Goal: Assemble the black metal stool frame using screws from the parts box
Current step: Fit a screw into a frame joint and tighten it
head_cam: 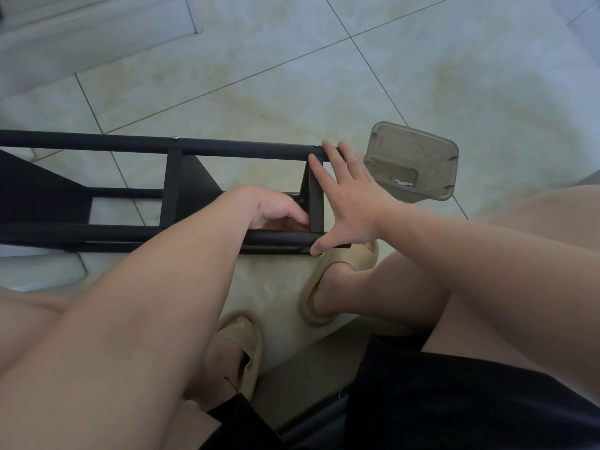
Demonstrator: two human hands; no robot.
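Note:
The black metal stool frame (pixel 130 147) lies on its side on the tiled floor, its tubes running left to right. My right hand (pixel 350 203) is spread flat over the frame's right end, fingers on the far tube and thumb on the near tube. My left hand (pixel 276 209) reaches inside the frame by a black crossbar (pixel 316 203), fingers curled at a bracket; what they pinch is hidden. A translucent grey parts box (pixel 412 160) sits on the floor just right of the frame, with a small silver part inside. Two silver screw heads show on the far tube.
My feet in beige slippers (pixel 328 287) rest on the floor just in front of the frame, knees to either side. A step or ledge (pixel 81 30) runs along the upper left. Pale tiled floor (pixel 454 76) extends beyond the frame and box.

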